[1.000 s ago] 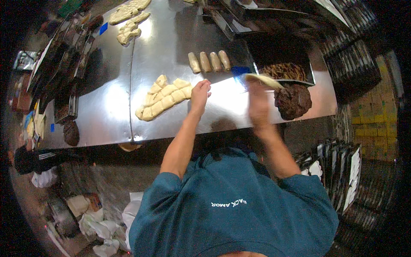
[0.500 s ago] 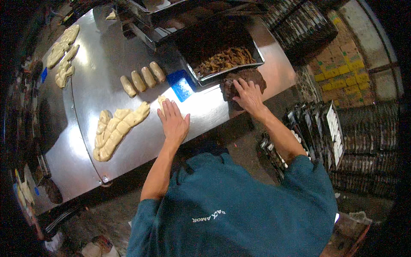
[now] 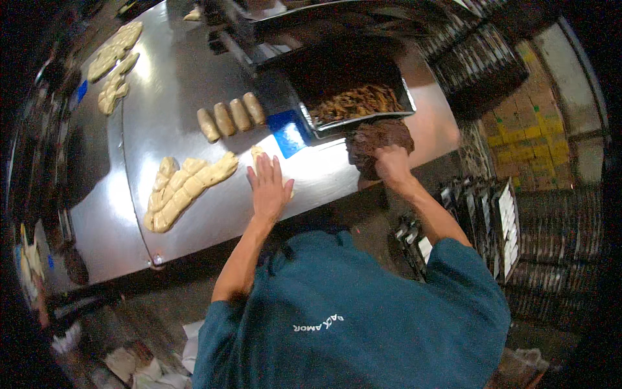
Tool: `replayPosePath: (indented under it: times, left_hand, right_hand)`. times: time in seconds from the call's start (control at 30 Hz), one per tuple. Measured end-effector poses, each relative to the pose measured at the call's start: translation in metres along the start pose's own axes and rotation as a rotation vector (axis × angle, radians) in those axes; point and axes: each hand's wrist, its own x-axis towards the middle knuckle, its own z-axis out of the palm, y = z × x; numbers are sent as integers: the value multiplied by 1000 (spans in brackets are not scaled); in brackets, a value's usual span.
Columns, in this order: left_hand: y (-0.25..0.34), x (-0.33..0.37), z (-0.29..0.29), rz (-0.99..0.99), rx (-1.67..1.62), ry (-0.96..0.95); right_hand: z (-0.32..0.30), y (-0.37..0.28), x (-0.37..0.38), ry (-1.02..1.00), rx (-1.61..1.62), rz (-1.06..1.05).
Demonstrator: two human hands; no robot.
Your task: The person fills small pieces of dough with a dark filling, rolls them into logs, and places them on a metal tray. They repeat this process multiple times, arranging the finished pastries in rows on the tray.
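Observation:
My left hand (image 3: 269, 189) lies flat, fingers spread, over a small piece of pale dough (image 3: 257, 152) on the steel table; most of that piece is hidden under the palm. My right hand (image 3: 393, 165) has its fingers curled into the near side of a dark brown lump of paste (image 3: 374, 137), the fingertips hidden. Left of my left hand lies a cluster of cut dough pieces (image 3: 184, 192). Beyond it, several brownish dough rolls (image 3: 240, 116) sit in a row beside a flat blue tool (image 3: 289, 133), perhaps a scraper.
A metal pan (image 3: 366, 120) holding brown shredded filling stands behind the paste. More dough (image 3: 115, 52) lies at the far left of the steel table (image 3: 175, 84). Racked dark trays (image 3: 479, 220) stand on the right, below a stack of yellow-marked boxes (image 3: 528, 123).
My right hand's fingers have gone from spread on top of the paste to curled into its near side. My left hand stays on the dough. The whole view has shifted slightly.

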Motion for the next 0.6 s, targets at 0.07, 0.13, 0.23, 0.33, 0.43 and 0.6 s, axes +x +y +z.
replayPosePath:
  times: [0.07,0.13,0.23,0.33,0.43,0.6]
  left_hand:
    - [4,-20,-8,97,-72,-67]
    - [18,-47,-25,257,-216,-234]
    - [16,-49,-29,284,-273,-174]
    - [10,-63,-30,307,-230,-255]
    - [7,-61,-42,335,-351,-259]
    - [-31,-36,-33,-351,-876,93]
  right_hand:
    - [-30,-3,8,-70,304,176]
    - [-48,-25,25,-194,938,233]
    - [-30,-102,60,-134,1403,-40]
    - [-14,-184,85,43,1104,-300]
    - [20,-208,99,328,557,-474]
    - [4,-199,89,267,577,-366]
